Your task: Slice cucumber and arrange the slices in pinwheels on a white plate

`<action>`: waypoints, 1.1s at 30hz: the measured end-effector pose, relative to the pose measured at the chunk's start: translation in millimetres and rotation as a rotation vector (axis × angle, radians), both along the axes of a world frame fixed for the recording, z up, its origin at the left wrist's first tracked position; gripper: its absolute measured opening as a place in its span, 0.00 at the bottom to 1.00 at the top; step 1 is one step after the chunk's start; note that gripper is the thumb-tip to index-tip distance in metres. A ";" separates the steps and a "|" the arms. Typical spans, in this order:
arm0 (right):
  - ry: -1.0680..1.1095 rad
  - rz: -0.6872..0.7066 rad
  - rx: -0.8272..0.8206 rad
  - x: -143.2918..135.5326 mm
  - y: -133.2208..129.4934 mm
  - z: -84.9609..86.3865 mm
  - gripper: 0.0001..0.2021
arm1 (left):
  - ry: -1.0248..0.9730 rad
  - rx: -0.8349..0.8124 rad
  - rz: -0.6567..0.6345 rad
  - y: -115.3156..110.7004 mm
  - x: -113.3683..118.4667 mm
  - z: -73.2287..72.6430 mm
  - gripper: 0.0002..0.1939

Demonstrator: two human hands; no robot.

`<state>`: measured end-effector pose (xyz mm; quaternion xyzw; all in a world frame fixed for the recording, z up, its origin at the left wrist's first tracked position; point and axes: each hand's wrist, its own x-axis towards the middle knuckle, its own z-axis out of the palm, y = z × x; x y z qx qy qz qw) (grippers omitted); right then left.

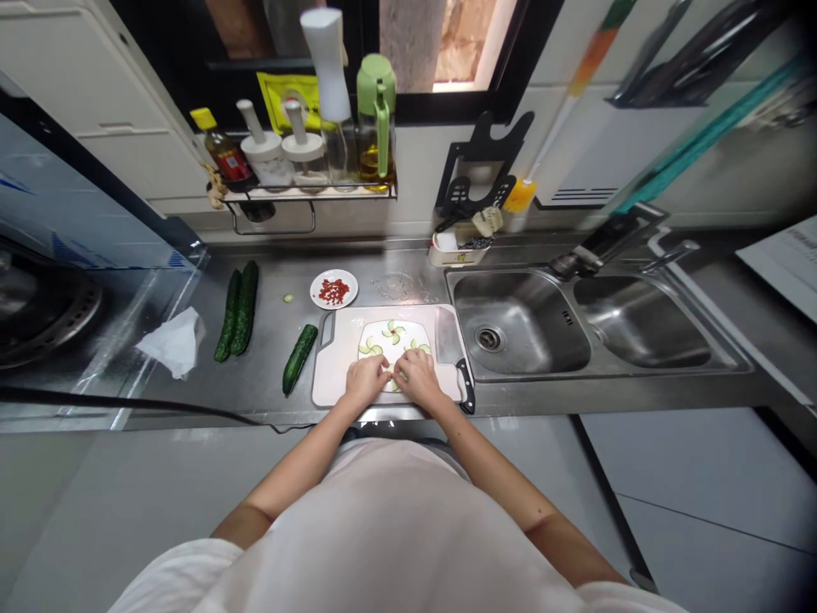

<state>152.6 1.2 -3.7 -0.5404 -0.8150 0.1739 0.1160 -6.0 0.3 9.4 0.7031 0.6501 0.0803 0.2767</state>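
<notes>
A white shirt (396, 519), then the left hand (368, 380) and right hand (416, 378) over the near part of the plate (414, 330), fingertips gathered; whether either grip pinches anything, I cannot tell. A stray knuckle could scatter the fanned cucumber slices (394, 331) lying there

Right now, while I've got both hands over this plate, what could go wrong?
Your left hand and right hand are close to the thin slices on the plate, so a fingertip could nudge a pinwheel out of shape. The knife lies at the cutting board's right side, its handle near the counter's front edge; your right forearm might knock it.
</notes>
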 end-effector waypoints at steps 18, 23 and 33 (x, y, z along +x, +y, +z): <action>0.004 -0.012 0.002 0.8 4.0 -0.3 0.05 | 0.029 -0.002 -0.004 1.0 1.2 1.0 0.08; -0.034 -0.006 -0.008 -1.8 2.4 -2.1 0.06 | 0.055 -0.009 0.000 1.3 2.8 -0.2 0.08; 0.058 -0.063 0.099 2.7 1.8 -0.8 0.04 | 0.004 0.011 0.035 2.7 -0.5 0.6 0.08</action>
